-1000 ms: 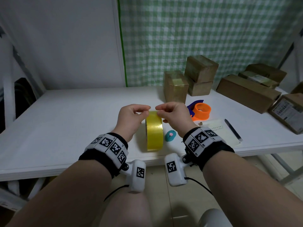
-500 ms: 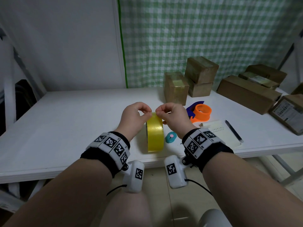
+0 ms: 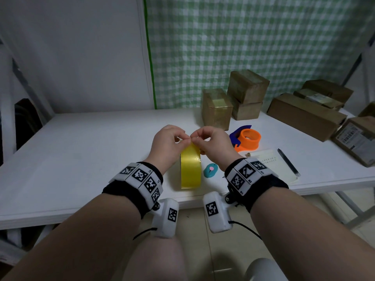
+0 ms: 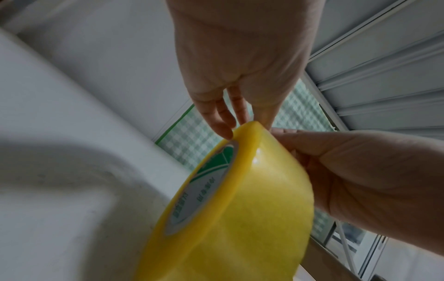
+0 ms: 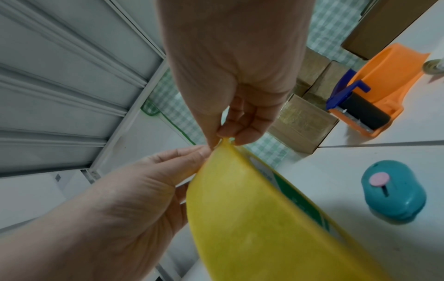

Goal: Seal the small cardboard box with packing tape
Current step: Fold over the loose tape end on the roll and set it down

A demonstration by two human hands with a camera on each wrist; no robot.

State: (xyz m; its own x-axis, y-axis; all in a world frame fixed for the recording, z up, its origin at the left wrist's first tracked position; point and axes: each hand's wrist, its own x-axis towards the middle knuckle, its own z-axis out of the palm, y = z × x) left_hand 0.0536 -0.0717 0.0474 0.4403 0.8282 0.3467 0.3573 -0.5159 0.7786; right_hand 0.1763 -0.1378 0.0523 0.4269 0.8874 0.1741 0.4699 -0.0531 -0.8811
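Tape roll (image 3: 190,169) stands on edge on the tabletop (image 3: 81,159) near the front edge, between both wrists. Left hand (image 3: 167,142) and right hand (image 3: 211,142) meet at its top. Left fingers (image 4: 222,117) rest on the roll's upper rim, steadying it. Right fingers (image 5: 242,131) pinch a small raised bit of tape at the crown; a nub of yellow film shows between thumb and forefinger in the right wrist view.

Change vs a second ago: both hands have closed in tighter over the crown and sit slightly higher, and the fingertips now nearly touch. I read that as the free tape end found and started, not yet peeled out. No strip is drawn off.

Just right of the roll: teal cutter (image 3: 211,170), then a notepad (image 3: 272,165) with a pen (image 3: 288,162). Beyond them, the orange tape dispenser (image 3: 247,138), empty.

Further back: small cardboard box (image 3: 216,108), upright, well apart from the hands, with a glossy strip on its top. Two more boxes (image 3: 246,94) are stacked beside it, others lie to the far right.

Task barely begun: tape has to be pulled, carried to the box, cut.
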